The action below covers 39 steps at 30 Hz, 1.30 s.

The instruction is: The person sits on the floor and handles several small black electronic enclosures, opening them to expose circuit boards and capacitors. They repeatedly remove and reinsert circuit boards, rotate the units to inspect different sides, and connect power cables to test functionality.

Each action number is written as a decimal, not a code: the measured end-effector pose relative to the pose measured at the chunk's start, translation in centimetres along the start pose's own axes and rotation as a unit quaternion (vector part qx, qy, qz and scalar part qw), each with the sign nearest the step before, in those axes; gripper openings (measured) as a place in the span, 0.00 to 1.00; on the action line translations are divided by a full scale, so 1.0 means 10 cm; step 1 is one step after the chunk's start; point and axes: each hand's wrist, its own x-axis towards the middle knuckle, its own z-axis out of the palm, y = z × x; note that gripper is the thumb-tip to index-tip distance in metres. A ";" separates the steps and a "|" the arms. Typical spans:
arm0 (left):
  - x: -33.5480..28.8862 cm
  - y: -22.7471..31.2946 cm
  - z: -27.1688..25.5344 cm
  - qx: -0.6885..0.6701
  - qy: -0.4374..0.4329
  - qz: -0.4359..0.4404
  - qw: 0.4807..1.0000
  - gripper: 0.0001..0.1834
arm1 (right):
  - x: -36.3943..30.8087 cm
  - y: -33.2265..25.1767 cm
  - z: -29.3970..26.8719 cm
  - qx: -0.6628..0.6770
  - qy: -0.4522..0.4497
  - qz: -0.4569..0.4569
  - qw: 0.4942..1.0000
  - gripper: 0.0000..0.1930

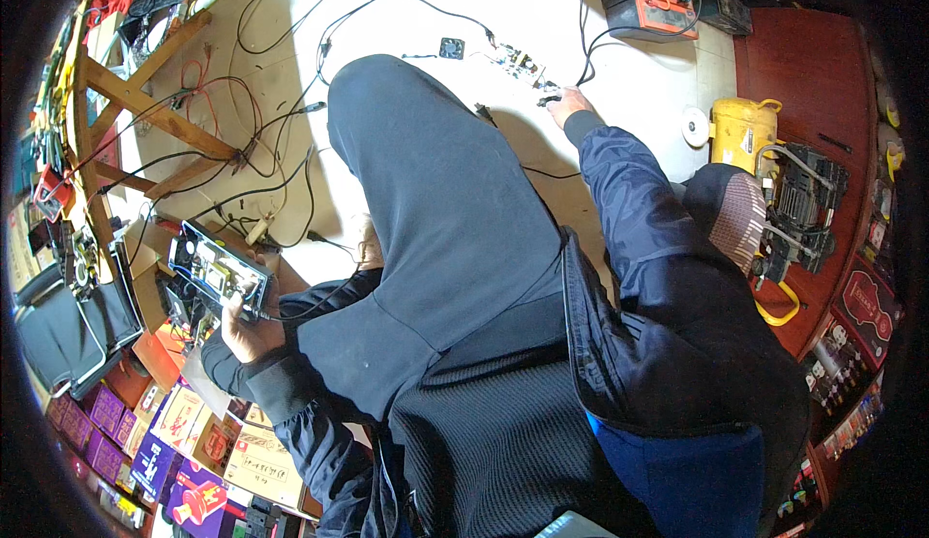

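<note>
My left hand [250, 333] grips the near end of an opened electronic device [215, 265], a dark shallow case with circuit parts showing inside. The thumb lies over its edge, and a black cable runs from that end toward my lap. Far out to the right, my right hand [571, 104] is closed at the fingertips on a small black plug [549, 100]. Just beyond those fingers a bare circuit board [521, 62] lies on the white floor [416, 25]. Beside the board sits a small black fan [451, 48].
Loose cables [261, 141] tangle across the left floor by a wooden frame [160, 103]. Cardboard boxes [261, 465] crowd the lower left. An orange-and-black battery-like box [646, 1] stands far right, a yellow canister [740, 134] nearer. My bent legs [435, 180] fill the middle.
</note>
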 end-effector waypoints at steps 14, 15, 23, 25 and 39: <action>0.03 -0.02 -0.04 0.004 0.007 0.004 1.000 0.23 | -0.01 -0.21 -0.18 0.068 0.093 -0.057 0.992 0.17; 0.03 -0.02 -0.04 0.004 0.007 0.004 1.000 0.22 | 0.02 -0.23 -0.22 0.090 0.097 -0.058 0.990 0.16; 0.04 -0.02 -0.02 0.018 0.009 0.005 1.000 0.22 | 0.20 -0.37 -0.51 0.138 0.145 -0.093 0.975 0.15; 0.04 -0.04 -0.04 -0.001 0.003 0.019 1.000 0.22 | 0.23 -0.33 -0.55 0.097 0.110 -0.102 0.984 0.16; -0.12 0.05 0.17 -0.112 -0.054 0.035 0.992 0.40 | 0.37 0.34 -0.70 -0.011 0.078 0.020 0.997 0.28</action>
